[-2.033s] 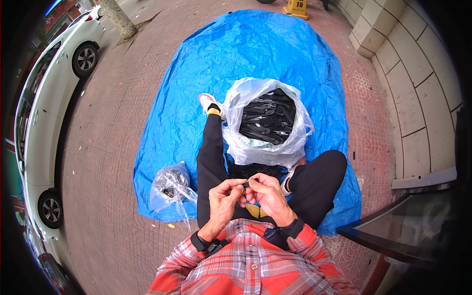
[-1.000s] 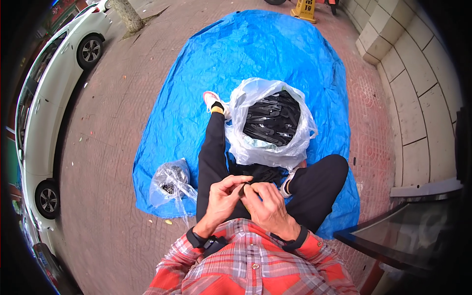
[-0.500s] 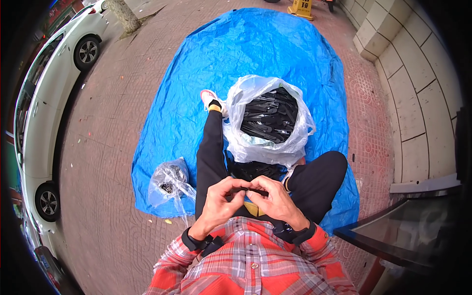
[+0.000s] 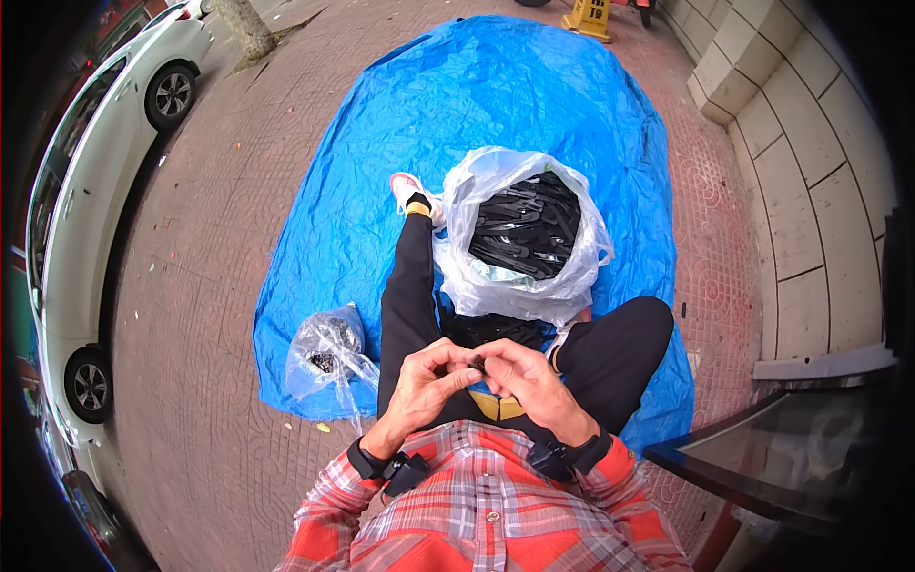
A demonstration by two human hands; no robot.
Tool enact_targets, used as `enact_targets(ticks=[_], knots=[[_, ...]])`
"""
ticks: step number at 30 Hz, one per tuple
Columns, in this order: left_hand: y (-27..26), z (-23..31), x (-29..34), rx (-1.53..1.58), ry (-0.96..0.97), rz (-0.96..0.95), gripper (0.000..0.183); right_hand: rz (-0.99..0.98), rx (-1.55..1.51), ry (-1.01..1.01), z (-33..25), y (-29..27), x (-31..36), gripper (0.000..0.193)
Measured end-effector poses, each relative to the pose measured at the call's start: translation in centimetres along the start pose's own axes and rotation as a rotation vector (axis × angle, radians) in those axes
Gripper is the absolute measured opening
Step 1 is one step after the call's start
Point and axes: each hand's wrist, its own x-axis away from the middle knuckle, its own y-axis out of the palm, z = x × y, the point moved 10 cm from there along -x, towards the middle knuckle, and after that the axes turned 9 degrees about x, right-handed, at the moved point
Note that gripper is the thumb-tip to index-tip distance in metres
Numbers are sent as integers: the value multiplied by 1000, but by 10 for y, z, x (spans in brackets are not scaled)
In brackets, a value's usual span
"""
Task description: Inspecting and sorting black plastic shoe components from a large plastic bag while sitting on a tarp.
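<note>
Close to my lap, my left hand [image 4: 428, 378] and my right hand [image 4: 527, 375] meet fingertip to fingertip. Both pinch a small dark piece [image 4: 477, 362], mostly covered by the fingers; its exact kind cannot be made out. Just beyond them, between my legs, lies a loose heap of thin black parts [image 4: 491, 329]. Past that stands a wide-mouthed clear plastic bag [image 4: 467, 195] filled with long flat black plastic pieces [image 4: 524, 224]. By my left thigh sits a smaller clear bag [image 4: 307, 351] with small dark and shiny bits inside.
Under me spreads a blue tarp [image 4: 515, 91] on brick paving [image 4: 214, 267]. At left is a parked white car [image 4: 95, 210]. A tiled wall [image 4: 810, 181] and a dark-framed glass panel [image 4: 791, 443] stand at right. A yellow sign [image 4: 588, 19] is at the far edge.
My fingers have shifted around the small dark piece, and more of it now shows between the fingertips. The right fingers have curled in. Bags and tarp stay where they were.
</note>
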Motion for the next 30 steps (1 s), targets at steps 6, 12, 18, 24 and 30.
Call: enact_targets(ticks=[6, 12, 18, 24, 30], knots=[[5, 4, 3, -93, 60, -5, 16, 17, -372, 218, 26, -5, 1, 15], [10, 7, 3, -142, 114, -13, 18, 30, -452, 217, 29, -9, 4, 14], [13, 12, 2, -196, 159, -44, 19, 47, -417, 199, 23, -16, 5, 28], [19, 14, 3, -231, 166, -104, 19, -19, -298, 252, 30, -16, 4, 26], [21, 9, 7, -218, 148, -134, 20, -192, -393, 343, 44, -1, 12, 22]])
